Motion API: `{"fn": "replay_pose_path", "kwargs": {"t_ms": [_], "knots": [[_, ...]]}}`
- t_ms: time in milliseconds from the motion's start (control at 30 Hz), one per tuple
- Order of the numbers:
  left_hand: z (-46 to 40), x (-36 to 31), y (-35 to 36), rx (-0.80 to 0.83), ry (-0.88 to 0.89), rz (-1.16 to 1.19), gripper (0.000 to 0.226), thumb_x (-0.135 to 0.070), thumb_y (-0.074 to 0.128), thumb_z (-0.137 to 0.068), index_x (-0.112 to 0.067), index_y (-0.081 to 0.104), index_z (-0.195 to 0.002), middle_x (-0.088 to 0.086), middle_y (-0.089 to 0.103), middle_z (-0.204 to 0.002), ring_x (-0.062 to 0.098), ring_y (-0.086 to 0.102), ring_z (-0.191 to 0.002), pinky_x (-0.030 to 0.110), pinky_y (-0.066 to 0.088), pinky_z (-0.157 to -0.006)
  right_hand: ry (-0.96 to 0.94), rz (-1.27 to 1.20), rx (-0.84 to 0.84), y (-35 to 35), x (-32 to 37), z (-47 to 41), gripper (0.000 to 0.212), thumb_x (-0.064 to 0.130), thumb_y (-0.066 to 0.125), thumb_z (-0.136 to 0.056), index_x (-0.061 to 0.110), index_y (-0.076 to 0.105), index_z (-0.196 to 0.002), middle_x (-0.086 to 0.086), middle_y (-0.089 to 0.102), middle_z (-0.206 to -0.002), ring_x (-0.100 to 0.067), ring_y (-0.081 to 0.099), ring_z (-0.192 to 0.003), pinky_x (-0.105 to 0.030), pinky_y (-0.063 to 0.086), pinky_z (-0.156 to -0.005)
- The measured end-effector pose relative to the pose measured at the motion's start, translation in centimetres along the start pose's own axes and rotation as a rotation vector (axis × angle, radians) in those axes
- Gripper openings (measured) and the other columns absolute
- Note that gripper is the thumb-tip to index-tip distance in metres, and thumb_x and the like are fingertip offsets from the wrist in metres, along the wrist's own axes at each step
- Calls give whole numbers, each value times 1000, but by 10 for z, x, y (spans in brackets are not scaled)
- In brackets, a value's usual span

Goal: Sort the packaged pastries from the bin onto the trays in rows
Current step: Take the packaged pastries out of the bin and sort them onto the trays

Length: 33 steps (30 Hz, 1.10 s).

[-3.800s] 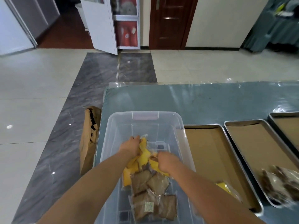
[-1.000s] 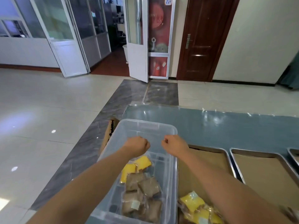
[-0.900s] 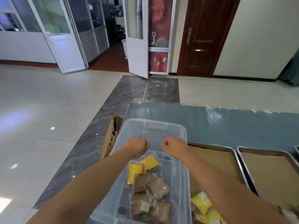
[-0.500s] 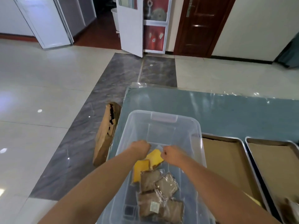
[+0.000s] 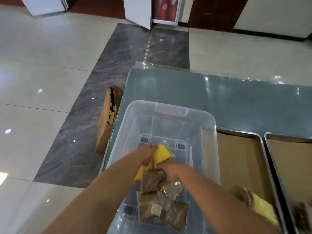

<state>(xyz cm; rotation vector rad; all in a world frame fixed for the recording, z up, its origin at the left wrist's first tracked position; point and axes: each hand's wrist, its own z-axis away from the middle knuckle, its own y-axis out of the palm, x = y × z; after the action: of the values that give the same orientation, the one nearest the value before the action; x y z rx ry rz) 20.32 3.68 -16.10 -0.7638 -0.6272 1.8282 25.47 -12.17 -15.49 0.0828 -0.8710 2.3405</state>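
Observation:
Both of my hands are down inside the clear plastic bin point(image 5: 209, 122) on the blue table. My left hand point(image 5: 147, 153) grips a yellow packaged pastry point(image 5: 162, 155) at its left edge. My right hand point(image 5: 168, 171) is curled over the packets just below it, touching a brown packaged pastry point(image 5: 152, 180); whether it grips one is unclear. Several more brown packaged pastries point(image 5: 162, 210) lie nearer me in the bin. To the right is a paper-lined metal tray point(image 5: 239, 159) with a yellow packet point(image 5: 263, 210) at its near end.
A second lined tray point(image 5: 290, 159) lies further right, with something dark at its near corner. A torn cardboard box point(image 5: 108, 119) leans against the table's left edge. Beyond the table point(image 5: 219, 95) are tiled floor, a white door and a dark wooden door.
My hands dropped from above the bin's rim into the bin and closed onto the packets. The camera tilted down, so the trays and table fill more of the view.

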Motion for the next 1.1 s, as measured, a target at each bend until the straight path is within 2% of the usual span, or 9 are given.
{"fn": "replay_pose_path", "kwargs": {"t_ms": [133,233,300,433,533,700,833,1000,1100], "knots": [[1,-6,-3,15,-41,129,81,-28,71,-92,-15,26,-158,17,45,-152,34,49,-134,41,42,-110,42,81,49,6,-2,4,103,30,83,-81,29,17,-160,-10,30,-161,-36,39,-140,-49,41,-110],[6,-5,-3,35,-60,112,94,-23,69,-93,-20,5,-163,21,49,-147,36,54,-128,44,45,-107,67,190,94,11,2,8,112,26,83,-80,25,7,-162,-12,12,-167,-38,19,-151,-53,29,-119],[13,-6,-4,-14,-43,48,98,-18,70,-90,-18,3,-162,22,55,-140,37,57,-123,44,48,-103,68,268,72,13,6,11,103,28,84,-79,20,21,-159,-14,22,-164,-37,20,-150,-52,25,-120],[23,-8,-11,-48,-90,50,52,-27,62,-94,-18,44,-142,14,56,-137,37,52,-126,48,43,-106,45,299,5,14,12,19,79,35,87,-75,18,50,-142,-12,51,-145,-35,42,-136,-49,34,-114],[31,-9,-16,-71,-113,17,37,-28,58,-95,-19,52,-131,11,55,-136,35,47,-129,46,40,-107,54,323,-31,11,15,32,60,41,83,-78,17,62,-129,-10,60,-130,-32,54,-122,-46,45,-104],[44,-16,-19,-152,-136,-47,38,-33,52,-99,-18,52,-134,10,54,-140,33,46,-132,46,37,-108,147,273,-65,10,19,61,41,33,75,-88,13,65,-122,-10,68,-119,-32,65,-108,-41,52,-94],[57,-23,-27,-250,-156,-58,37,-29,50,-101,-16,52,-136,12,54,-138,33,45,-131,47,37,-109,187,243,-250,2,22,87,40,30,72,-90,15,61,-126,-11,65,-124,-32,63,-114,-42,49,-98],[82,-27,-59,-389,-143,-110,32,-28,47,-103,-17,53,-132,13,54,-135,34,44,-130,47,37,-108,182,322,-469,-21,29,118,33,30,67,-92,21,63,-123,-8,64,-119,-30,62,-110,-42,49,-94],[106,-32,-84,-462,-145,-128,33,-27,49,-101,-18,56,-133,14,51,-135,36,42,-130,47,38,-107,148,371,-585,-42,29,138,32,23,64,-92,21,62,-124,-6,60,-123,-29,57,-119,-43,44,-101]]}}
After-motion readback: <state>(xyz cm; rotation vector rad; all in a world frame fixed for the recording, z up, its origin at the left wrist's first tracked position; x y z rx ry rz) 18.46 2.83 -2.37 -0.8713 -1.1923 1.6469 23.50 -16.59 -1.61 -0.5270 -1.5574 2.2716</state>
